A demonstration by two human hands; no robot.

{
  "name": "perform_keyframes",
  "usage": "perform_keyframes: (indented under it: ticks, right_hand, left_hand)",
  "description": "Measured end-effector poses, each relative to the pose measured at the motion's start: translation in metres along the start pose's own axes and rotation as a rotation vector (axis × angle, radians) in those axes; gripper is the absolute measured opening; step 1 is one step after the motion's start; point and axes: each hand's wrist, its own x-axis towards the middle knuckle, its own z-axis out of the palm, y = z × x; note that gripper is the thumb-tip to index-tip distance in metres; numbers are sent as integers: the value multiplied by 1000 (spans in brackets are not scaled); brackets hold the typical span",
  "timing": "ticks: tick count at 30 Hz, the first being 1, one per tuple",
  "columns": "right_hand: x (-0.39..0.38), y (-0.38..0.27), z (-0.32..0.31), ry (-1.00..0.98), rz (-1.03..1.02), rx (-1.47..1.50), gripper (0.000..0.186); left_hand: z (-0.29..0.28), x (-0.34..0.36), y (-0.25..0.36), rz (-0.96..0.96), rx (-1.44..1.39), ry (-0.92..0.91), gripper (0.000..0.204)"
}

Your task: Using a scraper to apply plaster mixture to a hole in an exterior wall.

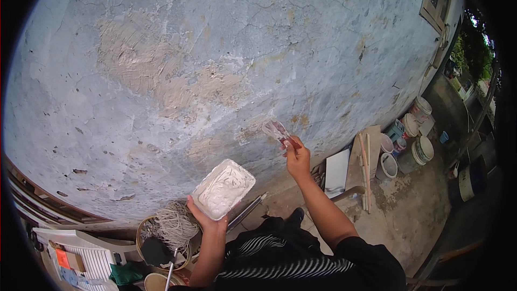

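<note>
My left hand (207, 215) holds a rectangular tub (223, 188) of creamy white paste from below, its rim smeared. My right hand (297, 156) grips a putty knife (276, 131) with a paste-smeared blade, raised up and to the right of the tub, near the wall. The pale blue plaster wall (323, 32) is cracked, pitted and stained, with rough beige patches (134, 64) on its upper left and smaller smears behind the knife.
Buckets (421, 150), a white panel (336, 173) and wooden sticks (365, 167) stand along the wall's right base. Bottom left are a basket (145, 242) with cord and a white plastic piece (91, 258). A window (433, 0) is top right.
</note>
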Motion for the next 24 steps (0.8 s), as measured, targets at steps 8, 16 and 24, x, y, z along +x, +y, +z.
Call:
perform_keyframes:
  ticks: [8, 16, 24]
  right_hand:
    - [-9, 18, -1, -61, 54, 38, 19]
    - [-3, 1, 3, 41, 19, 141, 23]
    - [-4, 6, 5, 22, 55, 114, 21]
  left_hand:
    - [-4, -5, 4, -9, -30, -121, 88]
    - [-30, 2, 10, 12, -23, -37, 96]
    - [-15, -8, 11, -11, -54, -75, 86]
